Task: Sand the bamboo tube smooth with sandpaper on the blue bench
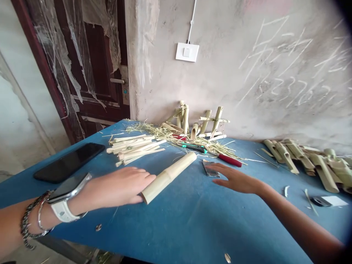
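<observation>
My left hand (121, 187) lies flat on the blue table (187, 220), fingers stretched out, its fingertips touching the near end of a pale bamboo tube (169, 176) that lies diagonally. A watch and bracelets are on that wrist. My right hand (236, 179) reaches flat across the table with fingers extended, the tips at a small metal blade (210, 168). It holds nothing.
Split bamboo strips (134, 146) lie behind my left hand, with a black phone (70, 161) at the left edge. Red and green-handled tools (209, 152) rest among straw shavings. Cut bamboo pieces (308, 161) pile up at right; bamboo figures (198, 123) lean on the wall.
</observation>
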The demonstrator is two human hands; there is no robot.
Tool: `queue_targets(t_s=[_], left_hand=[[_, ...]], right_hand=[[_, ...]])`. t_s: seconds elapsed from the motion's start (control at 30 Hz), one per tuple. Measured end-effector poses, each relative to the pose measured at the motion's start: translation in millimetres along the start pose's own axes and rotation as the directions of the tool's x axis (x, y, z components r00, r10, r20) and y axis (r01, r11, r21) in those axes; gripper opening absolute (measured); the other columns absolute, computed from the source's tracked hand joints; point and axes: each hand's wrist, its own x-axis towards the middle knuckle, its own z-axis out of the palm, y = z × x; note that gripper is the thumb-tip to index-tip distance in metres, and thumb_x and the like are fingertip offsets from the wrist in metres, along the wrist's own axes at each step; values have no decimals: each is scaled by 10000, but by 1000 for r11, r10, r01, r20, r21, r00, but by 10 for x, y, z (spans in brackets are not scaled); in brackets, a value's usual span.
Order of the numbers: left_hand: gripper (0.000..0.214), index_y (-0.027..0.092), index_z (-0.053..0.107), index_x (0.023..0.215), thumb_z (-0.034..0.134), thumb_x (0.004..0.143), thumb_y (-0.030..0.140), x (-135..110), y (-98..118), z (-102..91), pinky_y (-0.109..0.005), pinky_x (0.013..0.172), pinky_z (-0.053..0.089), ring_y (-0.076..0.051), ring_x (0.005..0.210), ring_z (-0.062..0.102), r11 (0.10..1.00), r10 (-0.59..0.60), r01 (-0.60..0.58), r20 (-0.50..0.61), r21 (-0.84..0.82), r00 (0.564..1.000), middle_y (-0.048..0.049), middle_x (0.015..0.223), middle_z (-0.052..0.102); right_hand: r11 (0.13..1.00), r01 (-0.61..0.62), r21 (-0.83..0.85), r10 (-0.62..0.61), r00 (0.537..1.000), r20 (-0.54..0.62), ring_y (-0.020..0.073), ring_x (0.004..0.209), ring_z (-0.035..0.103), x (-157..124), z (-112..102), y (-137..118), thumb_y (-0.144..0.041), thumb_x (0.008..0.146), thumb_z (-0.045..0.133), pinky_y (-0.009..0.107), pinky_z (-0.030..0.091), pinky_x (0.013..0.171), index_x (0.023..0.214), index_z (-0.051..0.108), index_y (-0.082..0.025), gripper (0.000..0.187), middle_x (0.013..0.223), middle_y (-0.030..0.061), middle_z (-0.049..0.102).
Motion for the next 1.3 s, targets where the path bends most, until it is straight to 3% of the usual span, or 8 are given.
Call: queue_targets(t_s=[0.3,0.53,0.67,0.8,0.87,1.03,1.17,1.3], left_hand=[[280,190,515,1050,612,795,252,221,311,131,-311,585,363,-170,706,522,903,371,-349,-45,252,927,-5,871,567],[323,161,476,1121,512,800,176,403,495,286,-324,530,354,-185,637,543,884,387,-357,-44,301,921,-17,772,587],[392,128,438,1182,502,801,191,416,507,397,-327,538,372,-191,628,552,913,324,-290,-79,286,943,-24,765,608],[300,156,481,1125,482,829,202,381,469,504,-328,533,370,-180,616,548,907,355,-288,-193,306,915,-21,758,612],[238,180,507,1084,447,854,173,358,461,540,-318,508,351,-163,582,527,883,416,-316,-270,346,868,-6,708,590],[243,164,534,1093,410,885,147,333,482,560,-304,532,378,-145,622,514,839,515,-364,-376,404,770,-12,749,585],[429,172,401,1303,435,892,291,360,477,545,-423,962,365,-261,1206,404,900,425,-334,-390,280,817,-110,1236,518],[436,115,444,1261,422,882,330,393,450,569,-380,922,409,-249,1147,467,924,379,-345,-283,165,881,-143,1305,465]], right_hand=[[921,-337,-196,309,937,-162,320,1089,535,229,231,-32,-371,846,475,446,432,904,1263,507,-131,483,1186,158,549],[869,-435,-237,376,891,-256,324,1031,552,52,-108,116,-265,769,495,452,445,877,1165,556,-138,421,1180,162,538],[969,-199,-146,107,871,-480,304,1143,480,-172,-280,-414,-254,804,462,469,407,958,1262,461,-173,465,1277,137,471],[943,316,-103,-330,927,-180,226,1238,419,-182,-121,-977,-137,820,429,383,417,985,1320,423,-278,520,1394,64,381],[935,319,-153,-332,941,-64,220,1226,438,-78,-7,-923,-84,807,410,400,415,990,1335,421,-295,569,1398,50,392],[969,44,-244,-88,981,-174,269,1259,405,168,94,-363,-83,795,414,483,382,1012,1424,293,-255,663,1419,95,362],[967,199,-159,-206,978,-31,260,1299,352,122,-68,-428,-214,837,480,470,358,1049,1398,330,-351,596,1427,11,367],[951,306,-41,-298,945,138,269,1204,478,-19,-396,-621,-399,830,579,369,517,916,1375,340,-439,597,1362,-47,460]])
